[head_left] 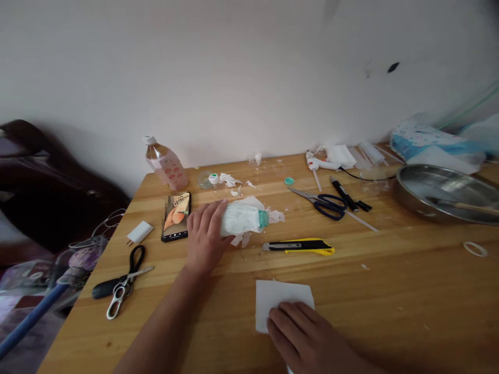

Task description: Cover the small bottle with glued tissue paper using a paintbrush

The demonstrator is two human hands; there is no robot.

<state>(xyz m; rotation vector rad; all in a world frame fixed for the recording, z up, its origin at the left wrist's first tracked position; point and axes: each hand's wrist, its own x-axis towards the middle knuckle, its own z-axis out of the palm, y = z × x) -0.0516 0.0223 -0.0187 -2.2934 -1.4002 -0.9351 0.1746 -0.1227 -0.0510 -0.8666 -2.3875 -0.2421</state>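
A paper-wrapped bottle (244, 218) lying on the wooden table (390, 270) is gripped by the left hand (205, 234). A white tissue sheet (280, 298) is pressed down by the flat, spread right hand (307, 337).

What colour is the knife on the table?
The knife is yellow and black, seen in the head view.

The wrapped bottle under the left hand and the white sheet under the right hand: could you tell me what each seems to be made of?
The wrapped bottle under the left hand looks covered in soft white tissue paper, matte and crumpled, with torn shreds beside it; its teal end looks like plastic. The white sheet under the right hand looks like thin matte paper or tissue, flat with straight edges; which one is unclear.
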